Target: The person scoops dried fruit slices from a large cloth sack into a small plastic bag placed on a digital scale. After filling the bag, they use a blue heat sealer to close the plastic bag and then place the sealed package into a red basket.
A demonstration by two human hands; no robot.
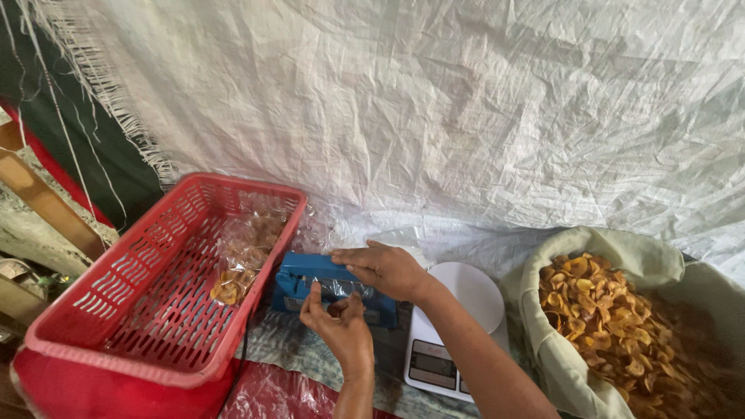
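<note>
A blue heat sealer (304, 273) lies beside a red plastic basket (116, 341). My right hand (386, 269) presses flat on the sealer's top bar. My left hand (339, 324) pinches the edge of a clear plastic bag (339, 288) of chips that lies in the sealer's jaw. Inside the basket lie clear bags of golden chips (242, 260).
A white digital scale (458, 326) stands just right of the sealer. A large sack (644, 256) full of loose golden chips (613, 326) sits at the right. A white woven tarp (434, 109) hangs behind everything. Red plastic (70, 392) lies under the basket.
</note>
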